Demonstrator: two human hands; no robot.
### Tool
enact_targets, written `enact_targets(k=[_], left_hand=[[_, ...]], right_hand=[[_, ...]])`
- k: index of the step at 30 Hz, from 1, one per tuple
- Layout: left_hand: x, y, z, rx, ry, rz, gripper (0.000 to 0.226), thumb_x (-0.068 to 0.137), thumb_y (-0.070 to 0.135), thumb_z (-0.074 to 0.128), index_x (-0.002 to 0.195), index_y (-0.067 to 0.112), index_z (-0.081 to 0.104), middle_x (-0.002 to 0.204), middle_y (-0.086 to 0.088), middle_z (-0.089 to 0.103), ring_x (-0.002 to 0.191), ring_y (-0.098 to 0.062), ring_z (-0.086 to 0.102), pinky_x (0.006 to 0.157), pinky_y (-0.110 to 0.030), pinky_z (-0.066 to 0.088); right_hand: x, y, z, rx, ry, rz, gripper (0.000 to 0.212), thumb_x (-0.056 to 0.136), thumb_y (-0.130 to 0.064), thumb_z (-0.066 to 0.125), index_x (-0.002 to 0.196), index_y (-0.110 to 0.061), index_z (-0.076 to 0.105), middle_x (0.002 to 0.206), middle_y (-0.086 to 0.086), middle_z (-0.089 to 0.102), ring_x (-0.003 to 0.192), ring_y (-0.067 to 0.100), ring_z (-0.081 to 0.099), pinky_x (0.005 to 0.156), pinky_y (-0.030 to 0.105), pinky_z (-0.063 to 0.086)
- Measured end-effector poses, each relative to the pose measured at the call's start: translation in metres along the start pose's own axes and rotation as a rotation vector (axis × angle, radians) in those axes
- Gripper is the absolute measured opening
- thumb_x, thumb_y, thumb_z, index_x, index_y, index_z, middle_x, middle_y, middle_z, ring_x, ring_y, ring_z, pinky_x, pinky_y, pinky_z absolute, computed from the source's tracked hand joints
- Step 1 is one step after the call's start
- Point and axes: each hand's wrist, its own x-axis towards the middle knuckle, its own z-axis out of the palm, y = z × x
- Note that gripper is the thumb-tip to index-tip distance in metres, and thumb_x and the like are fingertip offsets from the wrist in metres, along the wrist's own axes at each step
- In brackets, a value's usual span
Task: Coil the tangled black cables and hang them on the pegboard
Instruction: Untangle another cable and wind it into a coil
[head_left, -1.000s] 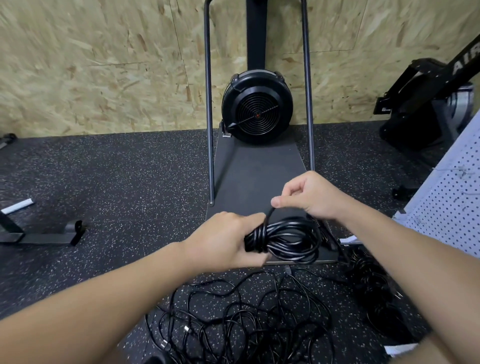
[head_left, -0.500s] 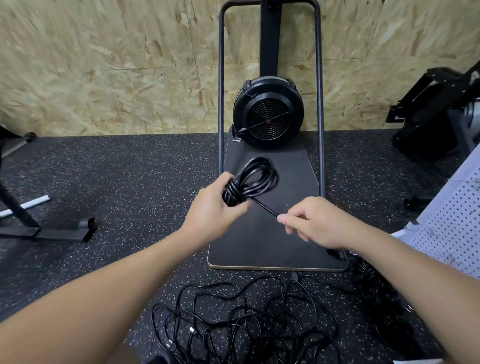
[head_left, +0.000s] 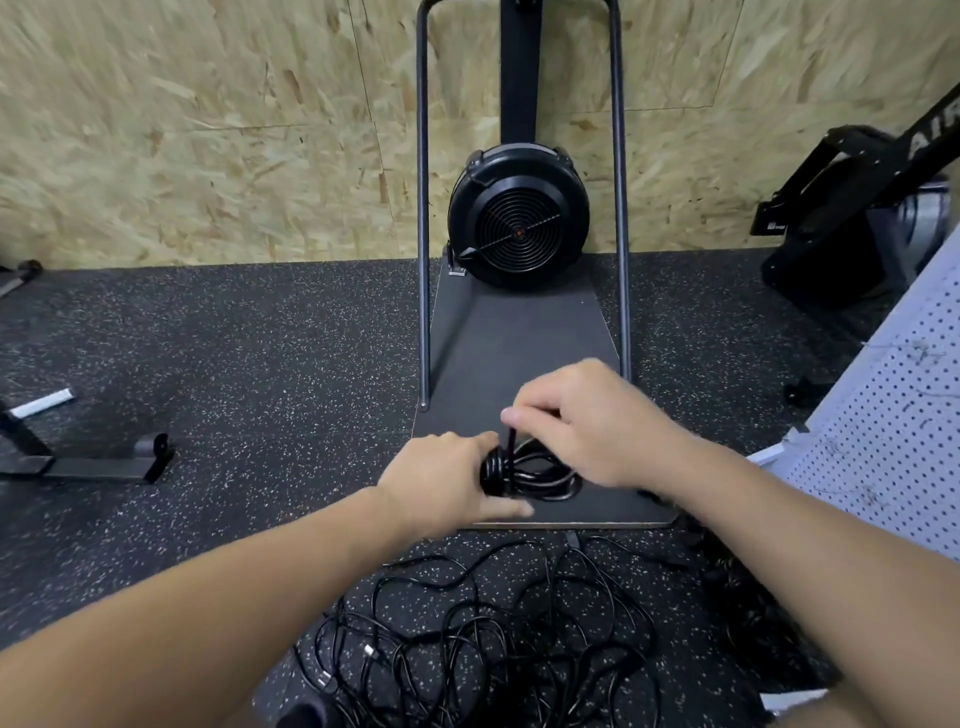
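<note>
— Hands first: what is each one doing?

— The left hand (head_left: 441, 480) has its grip curled round one end of a small coiled cable (head_left: 524, 470), a bundle of black loops held in the air. The right hand (head_left: 587, 421) pinches a single strand of that same cable between thumb and forefinger, just above the bundle, with the strand running straight down into the wraps.

— Where does the bundle sit relative to everything else?

— It is held over the near end of a dark flat base board (head_left: 519, 343) belonging to a fan machine (head_left: 518, 222) that stands against a chipboard wall (head_left: 208, 130).

— And the other cables?

— A tangled heap of black cables (head_left: 483, 639) lies on the speckled rubber floor (head_left: 234, 353), near the viewer, below both forearms. More dark cable lies to the right of it, too blurred to make out.

— The pegboard?

— A white pegboard (head_left: 893, 415) leans at the right edge, well apart from the hands.
</note>
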Motion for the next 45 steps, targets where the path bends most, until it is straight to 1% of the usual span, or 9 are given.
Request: enact_targets(k=[4,8,13,17,19,22,30,39,45], left_hand=[[-0.019,0.013,-0.012,-0.080,0.029,0.175,0.070,0.078,0.099,0.057,0.095,0.033,0.044,0.068,0.004,0.063,0.072,-0.026,0.069,0.070,-0.038,0.056],[-0.022,0.013,-0.022,-0.216,0.109,0.299,0.066,0.082,0.092,0.065,0.089,0.029,0.044,0.054,0.004,0.049,0.052,-0.017,0.048,0.057,-0.037,0.044],[-0.027,0.016,-0.029,-0.340,0.091,0.301,0.059,0.090,0.080,0.069,0.105,0.029,0.044,0.054,0.002,0.052,0.050,-0.013,0.048,0.052,-0.031,0.032],[-0.021,0.020,-0.035,-0.490,0.115,0.162,0.077,0.091,0.072,0.073,0.151,0.044,0.034,0.063,0.004,0.063,0.056,-0.008,0.058,0.062,-0.032,0.050],[-0.017,0.016,-0.034,-0.529,0.147,0.131,0.075,0.093,0.072,0.072,0.154,0.053,0.033,0.081,0.007,0.074,0.069,-0.007,0.065,0.078,-0.035,0.058],[-0.008,0.007,-0.029,-0.746,0.183,0.036,0.056,0.093,0.066,0.077,0.140,0.050,0.051,0.104,0.017,0.078,0.090,-0.007,0.072,0.089,-0.042,0.059],[0.013,0.007,-0.017,-0.930,0.172,-0.094,0.043,0.093,0.055,0.083,0.124,0.044,0.055,0.098,0.020,0.074,0.070,0.004,0.061,0.074,-0.033,0.050],[-0.013,0.034,-0.034,-0.610,0.288,-0.101,0.072,0.099,0.077,0.054,0.154,0.044,0.021,0.083,0.008,0.071,0.081,-0.027,0.071,0.080,-0.046,0.058],[-0.001,0.025,-0.058,-1.019,0.188,-0.136,0.046,0.100,0.079,0.050,0.108,0.035,0.062,0.092,0.011,0.074,0.088,-0.014,0.071,0.090,-0.046,0.058]], right_hand=[[0.007,0.031,-0.006,0.257,0.010,0.132,0.047,0.107,-0.035,0.069,0.067,-0.011,0.064,0.062,0.013,0.053,0.058,0.010,0.041,0.061,0.039,0.042],[0.008,0.052,0.001,0.452,-0.085,0.273,0.041,0.105,-0.034,0.074,0.068,-0.017,0.073,0.056,-0.004,0.049,0.053,0.013,0.036,0.055,0.028,0.033],[0.005,0.074,0.012,0.492,-0.137,0.380,0.045,0.097,-0.048,0.082,0.067,-0.015,0.075,0.057,0.002,0.054,0.057,0.020,0.041,0.060,0.034,0.033],[0.002,0.093,0.024,0.470,-0.206,0.412,0.026,0.092,-0.026,0.079,0.074,-0.009,0.072,0.070,0.007,0.062,0.072,0.020,0.049,0.064,0.053,0.049],[-0.002,0.094,0.026,0.513,-0.281,0.440,0.017,0.095,-0.007,0.064,0.080,-0.009,0.071,0.076,0.009,0.064,0.075,0.021,0.051,0.068,0.052,0.048],[-0.008,0.082,0.031,0.786,-0.374,0.497,0.034,0.115,-0.029,0.056,0.097,-0.004,0.072,0.077,0.006,0.055,0.065,0.016,0.042,0.066,0.037,0.042],[-0.006,0.027,0.020,0.733,-0.198,0.469,0.026,0.112,-0.015,0.048,0.114,-0.001,0.070,0.077,0.006,0.069,0.065,0.014,0.045,0.061,0.029,0.041],[-0.007,0.013,0.003,0.958,0.156,0.465,0.048,0.114,-0.039,0.058,0.091,0.003,0.060,0.063,0.011,0.051,0.053,0.015,0.032,0.056,0.031,0.029],[-0.004,0.016,0.005,0.972,0.077,0.447,0.058,0.110,-0.039,0.064,0.075,0.004,0.051,0.061,0.009,0.038,0.058,0.019,0.028,0.057,0.031,0.025]])
